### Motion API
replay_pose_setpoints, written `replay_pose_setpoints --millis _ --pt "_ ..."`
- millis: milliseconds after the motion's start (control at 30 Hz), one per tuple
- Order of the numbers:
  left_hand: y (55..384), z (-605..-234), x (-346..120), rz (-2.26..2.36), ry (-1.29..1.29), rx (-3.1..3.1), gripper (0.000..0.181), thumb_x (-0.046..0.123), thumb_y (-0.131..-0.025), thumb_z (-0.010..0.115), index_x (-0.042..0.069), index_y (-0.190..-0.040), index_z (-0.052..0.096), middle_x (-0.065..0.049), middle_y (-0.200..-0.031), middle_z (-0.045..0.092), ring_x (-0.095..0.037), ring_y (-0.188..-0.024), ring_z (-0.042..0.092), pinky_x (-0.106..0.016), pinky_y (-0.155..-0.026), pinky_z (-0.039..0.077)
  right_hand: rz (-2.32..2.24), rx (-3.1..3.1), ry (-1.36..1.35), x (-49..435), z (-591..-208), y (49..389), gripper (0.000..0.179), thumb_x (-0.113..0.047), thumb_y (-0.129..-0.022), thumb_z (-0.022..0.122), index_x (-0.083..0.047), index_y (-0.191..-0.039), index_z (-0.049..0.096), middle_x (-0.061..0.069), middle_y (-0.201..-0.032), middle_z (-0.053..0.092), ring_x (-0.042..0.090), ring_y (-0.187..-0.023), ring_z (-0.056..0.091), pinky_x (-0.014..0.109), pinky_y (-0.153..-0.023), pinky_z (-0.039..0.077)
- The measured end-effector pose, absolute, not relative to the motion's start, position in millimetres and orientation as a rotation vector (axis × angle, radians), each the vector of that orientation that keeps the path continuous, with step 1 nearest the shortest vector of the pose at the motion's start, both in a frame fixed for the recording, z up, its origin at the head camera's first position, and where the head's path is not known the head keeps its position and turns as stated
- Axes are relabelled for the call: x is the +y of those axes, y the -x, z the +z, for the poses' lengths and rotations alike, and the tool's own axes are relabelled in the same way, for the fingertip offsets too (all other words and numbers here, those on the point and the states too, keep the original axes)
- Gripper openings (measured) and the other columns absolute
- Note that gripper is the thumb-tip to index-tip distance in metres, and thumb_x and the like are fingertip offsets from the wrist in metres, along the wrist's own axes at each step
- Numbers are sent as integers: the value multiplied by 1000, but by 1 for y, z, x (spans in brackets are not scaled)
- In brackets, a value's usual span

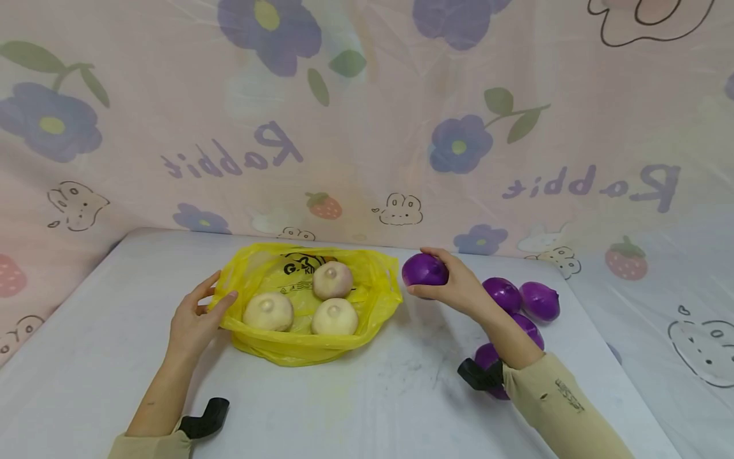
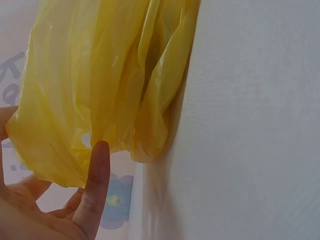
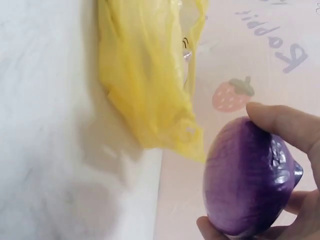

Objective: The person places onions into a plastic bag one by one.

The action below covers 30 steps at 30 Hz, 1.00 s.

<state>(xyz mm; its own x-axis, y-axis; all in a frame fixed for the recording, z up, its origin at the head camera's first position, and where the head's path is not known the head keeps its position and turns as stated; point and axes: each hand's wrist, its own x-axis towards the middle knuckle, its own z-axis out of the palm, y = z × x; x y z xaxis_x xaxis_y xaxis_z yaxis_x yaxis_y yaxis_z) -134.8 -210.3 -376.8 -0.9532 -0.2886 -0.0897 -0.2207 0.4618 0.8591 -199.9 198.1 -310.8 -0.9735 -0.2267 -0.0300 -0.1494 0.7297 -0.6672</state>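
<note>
A yellow plastic bag (image 1: 287, 354) lies with its mouth spread wide on the table, and three pale onions (image 1: 268, 312) sit inside it. At the bag's left edge, my left hand (image 1: 192, 319) pinches the rim between thumb and fingers; the left wrist view shows the thumb (image 2: 97, 185) against the thin plastic. My right hand (image 1: 459, 284) grips a glossy purple onion (image 1: 423, 270) just off the bag's right side. Seen from the right wrist, thumb and fingers wrap the purple onion (image 3: 245, 180), its pointed tip towards the palm.
Several more purple onions (image 1: 540, 301) lie at the right of the white table (image 1: 367, 408), partly covered by my right forearm. A printed curtain (image 1: 367, 127) with flowers and rabbits hangs behind the table. Black straps with stubby mounts (image 1: 206, 417) sit on both wrists.
</note>
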Motion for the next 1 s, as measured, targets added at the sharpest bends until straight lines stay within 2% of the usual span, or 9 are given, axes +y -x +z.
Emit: replay_pose_setpoints --millis 400,1000 --pt "136 -378 -212 -1545 -468 -2621 66 45 -94 54 27 -152 28 -19 -147 34 -23 -102 42 -20 -64 45 -1188 2736 456 156 -300 210 83 -33 -76 79 -15 -146 37 15 -146 41 38 -122 50 53 -98 45" --pt "134 -374 -209 -1547 -473 -2610 65 43 -95 54 25 -152 29 -20 -146 35 -23 -101 42 -20 -65 45 -1112 2649 545 110 -308 221 81 -30 -76 80 -10 -143 41 15 -141 46 34 -121 51 48 -101 44"
